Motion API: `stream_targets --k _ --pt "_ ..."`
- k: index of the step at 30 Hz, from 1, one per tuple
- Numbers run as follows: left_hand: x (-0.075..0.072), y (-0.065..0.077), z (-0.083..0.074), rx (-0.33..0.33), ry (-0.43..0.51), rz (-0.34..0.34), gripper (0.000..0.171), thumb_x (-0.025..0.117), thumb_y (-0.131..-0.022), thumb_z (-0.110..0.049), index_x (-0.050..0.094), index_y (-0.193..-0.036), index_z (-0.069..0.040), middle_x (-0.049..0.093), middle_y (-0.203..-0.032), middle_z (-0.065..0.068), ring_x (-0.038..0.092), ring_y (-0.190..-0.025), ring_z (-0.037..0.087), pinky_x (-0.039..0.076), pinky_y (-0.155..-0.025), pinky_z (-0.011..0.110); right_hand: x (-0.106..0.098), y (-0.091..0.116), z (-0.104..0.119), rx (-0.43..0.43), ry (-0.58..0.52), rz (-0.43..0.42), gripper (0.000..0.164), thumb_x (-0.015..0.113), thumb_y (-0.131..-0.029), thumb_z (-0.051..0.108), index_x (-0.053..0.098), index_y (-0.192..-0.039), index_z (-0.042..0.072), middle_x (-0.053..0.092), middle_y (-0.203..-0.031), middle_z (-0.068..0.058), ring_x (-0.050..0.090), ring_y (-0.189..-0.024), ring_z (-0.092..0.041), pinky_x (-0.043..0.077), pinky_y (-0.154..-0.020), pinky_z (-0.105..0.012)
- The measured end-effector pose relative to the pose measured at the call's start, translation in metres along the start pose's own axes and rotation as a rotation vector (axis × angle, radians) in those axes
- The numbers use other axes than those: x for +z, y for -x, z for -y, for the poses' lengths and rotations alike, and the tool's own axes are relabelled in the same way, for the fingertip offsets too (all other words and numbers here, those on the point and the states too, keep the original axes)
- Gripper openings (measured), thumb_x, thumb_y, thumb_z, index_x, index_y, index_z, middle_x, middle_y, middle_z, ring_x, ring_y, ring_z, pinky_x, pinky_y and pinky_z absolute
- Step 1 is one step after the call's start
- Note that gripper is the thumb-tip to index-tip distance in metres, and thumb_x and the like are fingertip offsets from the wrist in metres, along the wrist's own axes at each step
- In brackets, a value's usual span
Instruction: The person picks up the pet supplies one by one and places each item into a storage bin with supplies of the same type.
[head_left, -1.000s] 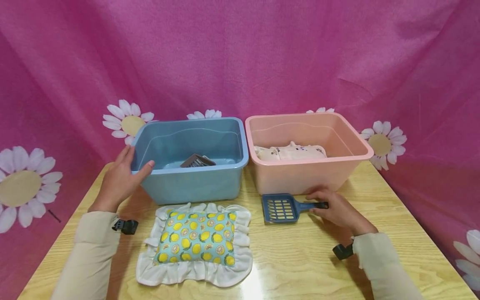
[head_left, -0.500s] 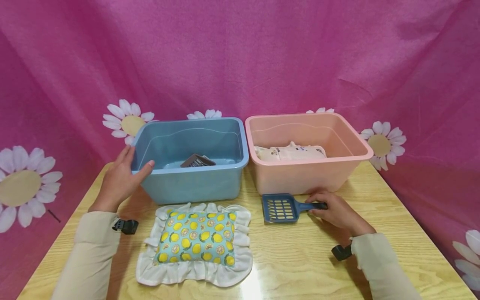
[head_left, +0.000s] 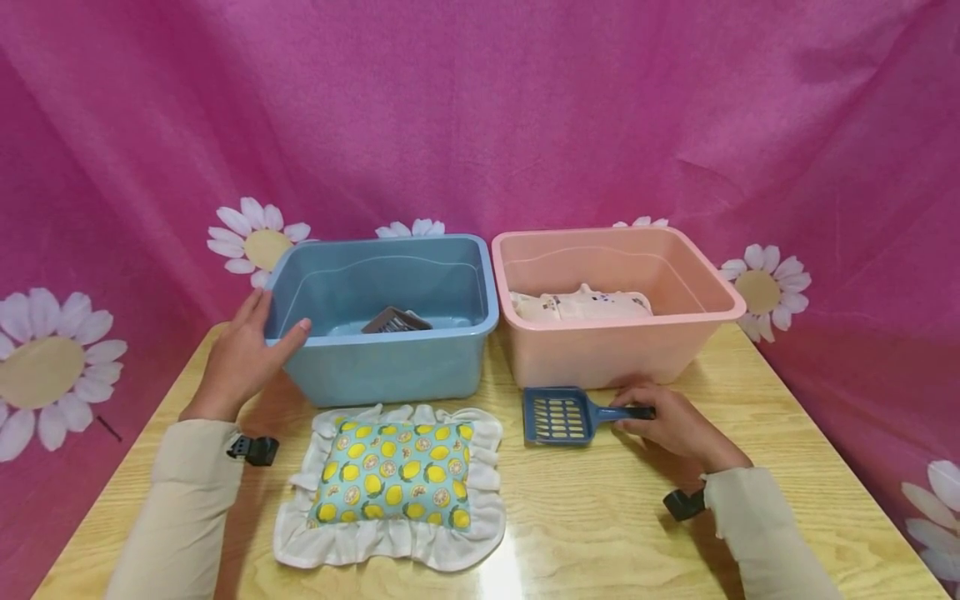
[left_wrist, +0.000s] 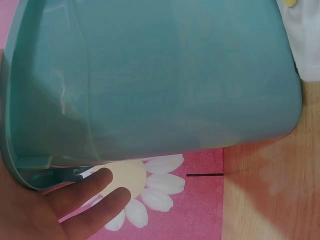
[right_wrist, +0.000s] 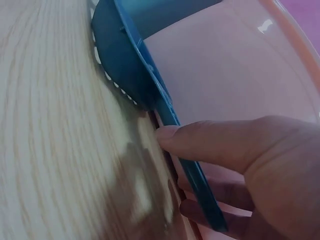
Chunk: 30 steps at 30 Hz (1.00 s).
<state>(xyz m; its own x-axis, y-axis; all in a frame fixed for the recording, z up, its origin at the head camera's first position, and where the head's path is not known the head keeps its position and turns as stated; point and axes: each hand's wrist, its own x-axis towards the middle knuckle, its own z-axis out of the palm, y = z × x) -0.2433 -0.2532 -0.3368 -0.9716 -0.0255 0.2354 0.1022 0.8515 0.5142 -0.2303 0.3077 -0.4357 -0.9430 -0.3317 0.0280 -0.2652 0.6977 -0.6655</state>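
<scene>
My right hand (head_left: 667, 421) pinches the handle of a blue slotted litter scoop (head_left: 596, 412), thumb on one side and fingers on the other, as the right wrist view shows. The scoop's head points left, close over the table and just in front of the pink tub (head_left: 600, 350). At the blue tub's (head_left: 382, 371) front left corner, my left hand (head_left: 236, 358) rests against the rim, its thumb over the front edge. Two straight fingers (left_wrist: 95, 215) show outside the tub's rim in the left wrist view.
A lemon-print pillow (head_left: 393, 475) with white frills lies before the blue tub. Inside that tub is a dark slotted piece (head_left: 396, 320); a pale printed item (head_left: 585, 306) lies in the pink one. The wooden table (head_left: 600, 533) meets a pink flowered curtain (head_left: 480, 108).
Both hands stay almost where they were. The scoop's head has tilted very slightly, while the tubs and pillow keep their places.
</scene>
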Motion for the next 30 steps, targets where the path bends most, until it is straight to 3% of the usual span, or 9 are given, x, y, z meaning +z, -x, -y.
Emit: stream_targets --k 12,21,30 --pt "0.001 -0.001 0.001 0.003 -0.003 -0.002 0.09 0.048 -0.092 -0.059 0.009 -0.155 -0.007 0.007 -0.16 0.02 0.025 -0.135 0.054 0.036 -0.09 0.073 0.0 0.001 0.003 0.031 -0.067 0.011 0.018 0.074 -0.085 0.013 0.071 -0.103 0.015 0.062 -0.112 -0.005 0.052 -0.104 -0.029 0.04 -0.098 -0.056" --pt "0.001 0.001 0.001 -0.011 0.0 0.006 0.091 0.049 -0.092 -0.059 0.008 -0.155 -0.008 0.006 -0.16 0.02 0.025 -0.135 0.054 0.037 -0.09 0.072 -0.001 0.001 0.007 0.027 -0.083 0.02 0.016 0.072 -0.087 0.015 0.07 -0.103 0.013 0.063 -0.109 -0.008 0.053 -0.096 -0.025 0.044 -0.09 -0.044" --pt "0.001 0.0 0.001 -0.011 0.01 -0.004 0.091 0.05 -0.091 -0.059 0.008 -0.155 -0.01 0.008 -0.16 0.02 0.025 -0.135 0.054 0.037 -0.089 0.072 -0.003 0.002 0.012 0.042 -0.088 0.01 0.021 0.072 -0.087 0.029 0.07 -0.104 0.018 0.061 -0.106 -0.004 0.052 -0.094 -0.024 0.043 -0.085 -0.038"
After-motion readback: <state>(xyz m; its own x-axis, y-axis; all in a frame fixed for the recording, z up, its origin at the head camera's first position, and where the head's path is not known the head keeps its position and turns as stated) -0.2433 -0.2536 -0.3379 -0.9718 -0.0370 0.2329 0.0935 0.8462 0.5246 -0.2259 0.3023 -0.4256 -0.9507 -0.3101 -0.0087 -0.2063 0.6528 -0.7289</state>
